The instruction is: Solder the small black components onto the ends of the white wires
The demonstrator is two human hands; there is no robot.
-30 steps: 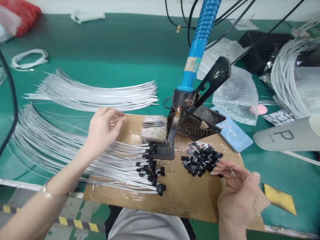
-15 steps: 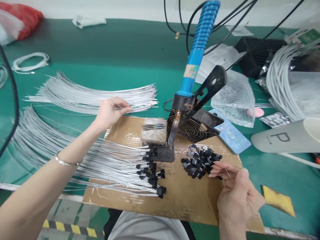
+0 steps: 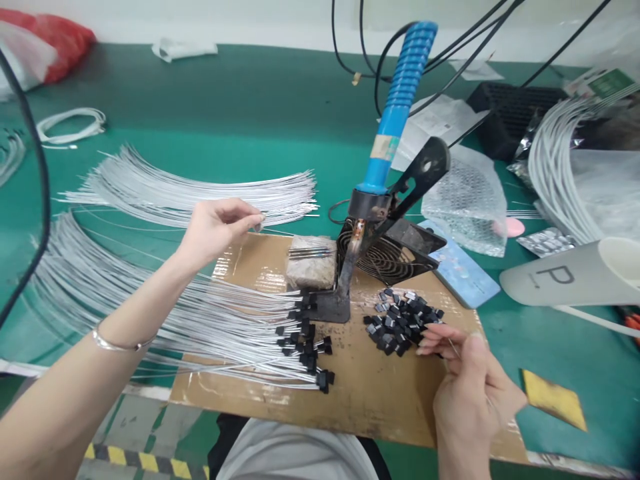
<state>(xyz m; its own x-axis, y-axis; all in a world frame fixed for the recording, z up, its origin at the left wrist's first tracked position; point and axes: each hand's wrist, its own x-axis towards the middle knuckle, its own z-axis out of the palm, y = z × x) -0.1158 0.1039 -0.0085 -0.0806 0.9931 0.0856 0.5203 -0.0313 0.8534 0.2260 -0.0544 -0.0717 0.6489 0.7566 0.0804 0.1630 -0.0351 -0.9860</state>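
Observation:
My left hand (image 3: 217,230) is closed in a pinch at the near edge of a bundle of white wires (image 3: 165,190). A single thin white wire shows just right of its fingertips. My right hand (image 3: 470,380) is closed on a thin silvery strand that looks like solder wire (image 3: 454,347). Its fingertips rest at the right side of a pile of small black connectors (image 3: 400,320). Between the hands, a blue-handled soldering iron (image 3: 393,120) stands tip down in a black metal holder. Under my left forearm, white wires (image 3: 225,327) with black connectors (image 3: 307,347) on their ends lie in a row.
A cardboard sheet (image 3: 370,407) covers the near part of the green table. Beside the iron are a pale block (image 3: 313,270) with thin metal pieces and a black fan (image 3: 385,257). To the right lie a blue phone-like case (image 3: 465,273), a white cup (image 3: 565,273) and a yellow sponge (image 3: 554,400).
The view has shifted slightly. My left hand has drawn a little to the left, still pinched by the wire bundle. My right hand stays by the black connectors.

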